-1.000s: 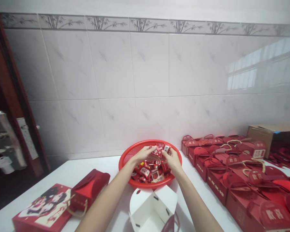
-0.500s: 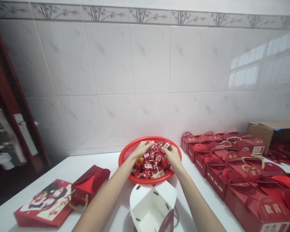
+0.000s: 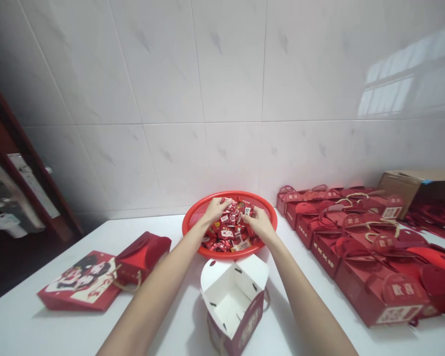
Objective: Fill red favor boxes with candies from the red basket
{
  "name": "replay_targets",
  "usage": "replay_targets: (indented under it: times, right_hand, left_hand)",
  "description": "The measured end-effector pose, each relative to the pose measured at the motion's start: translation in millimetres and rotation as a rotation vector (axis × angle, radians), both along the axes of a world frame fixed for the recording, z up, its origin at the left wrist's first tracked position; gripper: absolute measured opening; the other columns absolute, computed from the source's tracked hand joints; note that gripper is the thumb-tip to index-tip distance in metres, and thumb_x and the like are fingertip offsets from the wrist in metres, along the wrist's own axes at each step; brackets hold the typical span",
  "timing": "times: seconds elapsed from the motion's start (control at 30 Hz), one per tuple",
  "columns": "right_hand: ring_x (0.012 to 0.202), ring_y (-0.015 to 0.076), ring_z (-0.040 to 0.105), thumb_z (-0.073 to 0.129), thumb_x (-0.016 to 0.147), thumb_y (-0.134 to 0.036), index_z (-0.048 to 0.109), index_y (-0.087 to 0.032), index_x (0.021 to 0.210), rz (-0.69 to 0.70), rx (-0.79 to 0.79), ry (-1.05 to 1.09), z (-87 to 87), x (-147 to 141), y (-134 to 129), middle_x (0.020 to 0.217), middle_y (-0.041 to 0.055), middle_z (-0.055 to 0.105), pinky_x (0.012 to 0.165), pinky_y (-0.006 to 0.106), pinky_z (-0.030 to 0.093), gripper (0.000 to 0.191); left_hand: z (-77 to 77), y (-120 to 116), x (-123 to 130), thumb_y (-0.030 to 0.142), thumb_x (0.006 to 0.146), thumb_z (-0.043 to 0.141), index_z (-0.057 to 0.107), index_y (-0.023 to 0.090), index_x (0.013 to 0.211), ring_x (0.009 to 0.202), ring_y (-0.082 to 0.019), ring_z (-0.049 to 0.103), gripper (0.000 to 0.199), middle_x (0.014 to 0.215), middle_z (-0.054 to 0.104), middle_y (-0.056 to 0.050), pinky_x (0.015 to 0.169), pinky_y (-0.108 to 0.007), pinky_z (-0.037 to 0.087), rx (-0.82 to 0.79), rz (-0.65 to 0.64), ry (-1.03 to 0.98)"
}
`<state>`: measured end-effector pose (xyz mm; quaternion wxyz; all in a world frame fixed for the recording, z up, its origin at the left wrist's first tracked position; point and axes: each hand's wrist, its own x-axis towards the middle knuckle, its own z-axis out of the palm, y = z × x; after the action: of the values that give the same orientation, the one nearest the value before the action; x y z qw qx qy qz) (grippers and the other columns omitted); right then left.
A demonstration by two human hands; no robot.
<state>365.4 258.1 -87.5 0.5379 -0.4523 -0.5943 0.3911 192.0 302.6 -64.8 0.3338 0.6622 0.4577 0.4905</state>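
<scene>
A round red plastic basket [image 3: 193, 217] full of red-wrapped candies [image 3: 228, 233] stands against the tiled wall. Over its left part, my left hand [image 3: 216, 209] is closed on red-wrapped candy among the pile. My right hand [image 3: 258, 222], on the basket's right side, pinches a red candy packet with a white label [image 3: 247, 211]. In front of the basket stands an open box [image 3: 232, 296], dark red outside and white inside, its flaps raised; no candy shows in it.
On the left lie a red box with a printed picture [image 3: 83, 282] and a red handled bag [image 3: 143, 254]. Rows of closed red boxes [image 3: 378, 291] fill the right side. A cardboard carton [image 3: 400, 190] sits behind them. All rest on a white table [image 3: 133, 225].
The view has tilted down, so everything sits higher in the picture and more of the open box shows. Both hands remain in the basket, with slight finger shifts.
</scene>
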Motion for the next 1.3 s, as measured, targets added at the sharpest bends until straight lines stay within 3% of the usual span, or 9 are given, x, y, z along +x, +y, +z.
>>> replay_targets:
  times: [0.17, 0.27, 0.37, 0.47, 0.57, 0.73, 0.97, 1.17, 1.3]
  right_hand:
    - [0.067, 0.0191, 0.062, 0.060, 0.071, -0.017, 0.065, -0.021, 0.068, -0.043, 0.014, -0.059, 1.8, 0, -1, 0.062, -0.0015, 0.067, 0.072, 0.031, 0.050, 0.007]
    - [0.066, 0.0181, 0.059, 0.059, 0.072, -0.018, 0.062, -0.022, 0.067, -0.064, 0.004, -0.022, 3.8, -1, -3, 0.062, -0.0025, 0.065, 0.072, 0.030, 0.049, 0.008]
    - [0.066, 0.0175, 0.060, 0.058, 0.074, -0.022, 0.057, -0.023, 0.064, -0.068, -0.033, 0.048, 5.7, -1, -4, 0.061, -0.0031, 0.064, 0.069, 0.029, 0.050, 0.010]
    - [0.062, 0.0166, 0.061, 0.058, 0.076, -0.027, 0.056, -0.022, 0.067, -0.034, -0.096, 0.139, 9.3, -1, -6, 0.061, -0.0027, 0.064, 0.062, 0.027, 0.051, 0.011]
    - [0.059, 0.0153, 0.062, 0.058, 0.078, -0.027, 0.058, -0.021, 0.073, 0.020, -0.169, 0.231, 15.7, 0, -10, 0.063, -0.0020, 0.065, 0.059, 0.027, 0.053, 0.008]
    - [0.065, 0.0163, 0.067, 0.060, 0.081, -0.027, 0.060, -0.019, 0.081, 0.046, -0.270, 0.353, 24.7, 5, -14, 0.068, 0.0013, 0.069, 0.059, 0.027, 0.055, 0.009]
    - [0.071, 0.0182, 0.069, 0.059, 0.083, -0.024, 0.057, -0.020, 0.083, 0.024, -0.311, 0.472, 25.4, 9, -11, 0.072, 0.0025, 0.070, 0.059, 0.028, 0.057, 0.004]
    - [0.075, 0.0191, 0.069, 0.057, 0.076, -0.018, 0.054, -0.021, 0.078, 0.015, -0.331, 0.516, 22.8, 10, -7, 0.073, 0.0028, 0.071, 0.061, 0.029, 0.058, 0.005]
    - [0.076, 0.0194, 0.069, 0.056, 0.072, -0.018, 0.055, -0.021, 0.076, 0.032, -0.333, 0.525, 22.9, 10, -7, 0.076, 0.0042, 0.072, 0.061, 0.029, 0.058, 0.005]
  left_hand:
    - [-6.6, 5, -6, 0.026, 0.071, 0.066, 0.072, 0.017, 0.079, 0.093, -0.025, 0.066, 0.013, 0.090, 0.074, -0.008, 0.088, -0.036, 0.049, 0.038, 0.093, 0.155]
    - [-6.4, 1, -8, 0.016, 0.067, 0.066, 0.076, 0.018, 0.092, 0.110, -0.028, 0.064, 0.027, 0.108, 0.075, -0.009, 0.100, -0.037, 0.045, 0.029, 0.081, 0.260]
    - [-4.0, -7, -5, 0.019, 0.066, 0.069, 0.079, 0.020, 0.088, 0.098, -0.026, 0.069, 0.024, 0.096, 0.078, -0.005, 0.090, -0.032, 0.051, -0.028, -0.061, 0.373]
    - [-1.5, -16, 1, 0.023, 0.053, 0.080, 0.079, 0.021, 0.073, 0.076, -0.023, 0.071, 0.021, 0.075, 0.077, -0.001, 0.070, -0.026, 0.053, -0.133, -0.245, 0.496]
    - [0.0, -21, 6, 0.022, 0.040, 0.087, 0.078, 0.023, 0.067, 0.074, -0.024, 0.070, 0.028, 0.075, 0.076, 0.000, 0.065, -0.026, 0.051, -0.187, -0.321, 0.644]
    - [-1.9, -21, 7, 0.026, 0.043, 0.088, 0.079, 0.025, 0.072, 0.073, -0.024, 0.068, 0.030, 0.074, 0.074, -0.001, 0.065, -0.026, 0.048, -0.200, -0.260, 0.784]
    - [-6.5, -19, 5, 0.021, 0.046, 0.081, 0.075, 0.025, 0.061, 0.066, -0.022, 0.064, 0.017, 0.066, 0.071, -0.001, 0.058, -0.025, 0.044, -0.166, -0.222, 0.781]
    - [-7.5, -19, 5, 0.009, 0.041, 0.075, 0.078, 0.026, 0.065, 0.058, -0.019, 0.061, 0.029, 0.061, 0.069, 0.002, 0.054, -0.024, 0.043, -0.199, -0.255, 0.767]
    - [-10.7, -16, 3, 0.007, 0.047, 0.066, 0.078, 0.025, 0.070, 0.068, -0.022, 0.067, 0.032, 0.066, 0.072, 0.001, 0.061, -0.024, 0.047, -0.169, -0.220, 0.694]
